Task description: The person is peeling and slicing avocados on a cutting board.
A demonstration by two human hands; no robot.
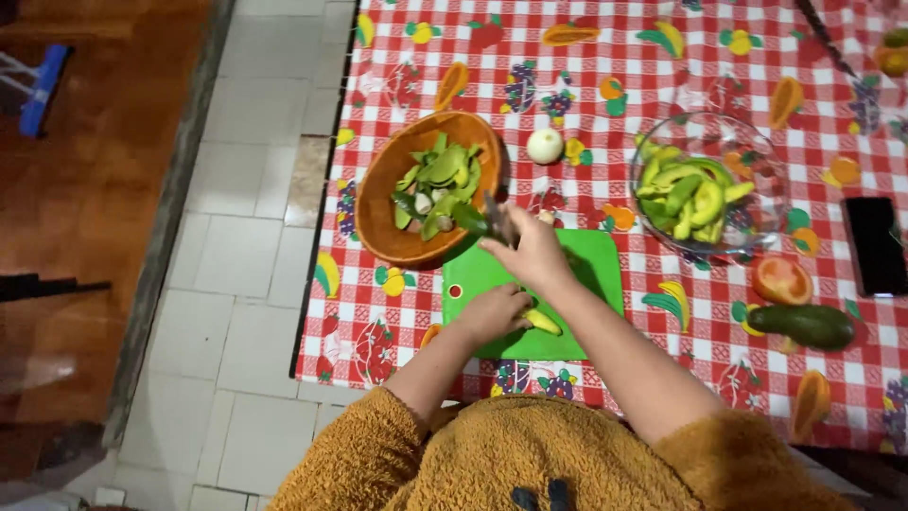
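My left hand (494,312) rests on the green cutting board (591,265) and holds a yellow-green avocado piece (542,322). My right hand (530,254) grips a knife (496,220) whose blade carries a dark green piece of peel (469,218) over the rim of the brown bowl (378,203). That bowl holds several avocado peels (440,185). To the right stands a glass bowl (757,175) with several peeled avocado slices (689,194).
On the red checked fruit-print tablecloth (662,76) lie a white onion (545,146), a tomato half (781,280), a whole avocado (806,325) and a black phone (874,246). The table's left edge borders a pale tiled floor (246,246).
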